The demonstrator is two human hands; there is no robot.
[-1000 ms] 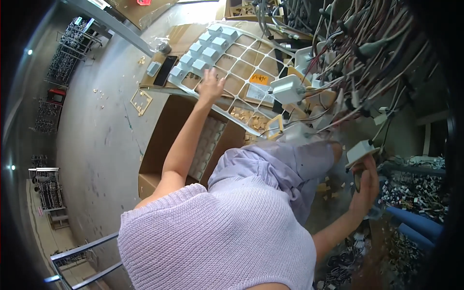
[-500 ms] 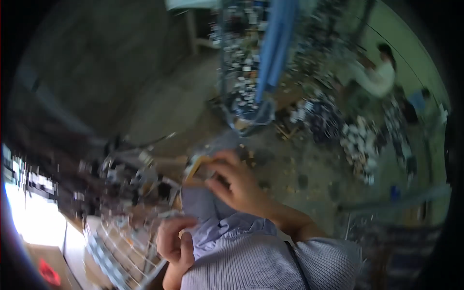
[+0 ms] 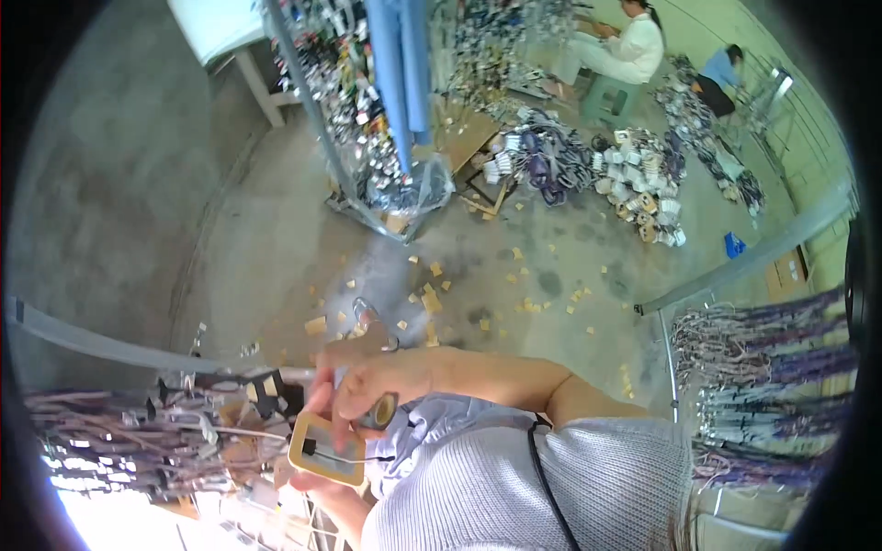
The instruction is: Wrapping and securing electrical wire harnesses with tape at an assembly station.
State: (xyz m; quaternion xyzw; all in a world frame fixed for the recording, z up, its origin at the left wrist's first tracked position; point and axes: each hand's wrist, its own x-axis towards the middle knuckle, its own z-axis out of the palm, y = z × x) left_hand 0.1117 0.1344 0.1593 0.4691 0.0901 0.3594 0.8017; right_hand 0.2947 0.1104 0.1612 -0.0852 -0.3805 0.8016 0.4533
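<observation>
A square piece with a yellow rim and pale middle (image 3: 328, 450) is in front of my torso, with a dark plug on a thin cable lying across it. My left hand (image 3: 323, 487), partly hidden by this piece, grips its edge from below. From the right, my right hand (image 3: 372, 378) reaches over with its fingers bent down at the piece's upper edge. A small roll that looks like tape (image 3: 378, 413), with a tan core, sits under the curled fingers of my right hand. Exactly how they hold it is partly hidden.
Bundled cables hang on a rack (image 3: 165, 432) at left and another (image 3: 763, 395) at right. Ahead stands a metal frame (image 3: 335, 174) with hanging cables and blue cloth. Yellow scraps (image 3: 430, 298) litter the floor. Cable heaps (image 3: 638, 179) lie near a seated person (image 3: 634, 46).
The view has swung right and steadied. My left hand, previously apart, is now on the yellow-rimmed piece, which has come down closer to my torso. My right hand has moved lower, over the piece.
</observation>
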